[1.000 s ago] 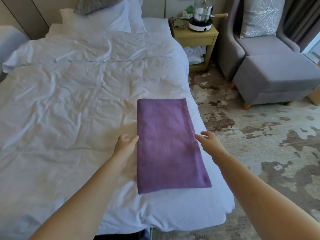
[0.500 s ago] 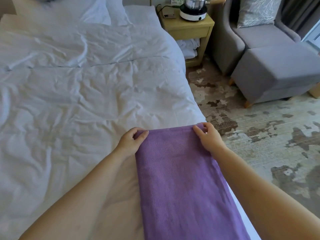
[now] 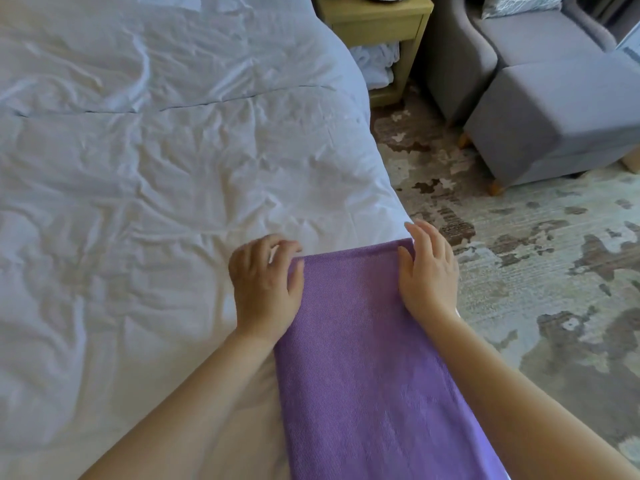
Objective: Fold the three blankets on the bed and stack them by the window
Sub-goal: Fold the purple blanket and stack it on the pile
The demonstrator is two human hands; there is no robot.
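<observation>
A purple blanket (image 3: 363,358), folded into a long narrow strip, lies along the right edge of the white bed (image 3: 156,168) and runs toward me. My left hand (image 3: 265,285) holds its far left corner, fingers curled over the far edge and thumb on top. At the far right corner my right hand (image 3: 427,271) pinches the cloth, thumb on the blanket and fingers along its outer side. No other blanket is in view.
A wooden nightstand (image 3: 381,26) with white linen on its lower shelf stands beside the bed's head. A grey armchair (image 3: 519,36) and grey ottoman (image 3: 554,116) sit at the right on a patterned rug (image 3: 519,254).
Both hands went from the blanket's long sides to its far corners and took hold of them. The view has dropped closer to the bed.
</observation>
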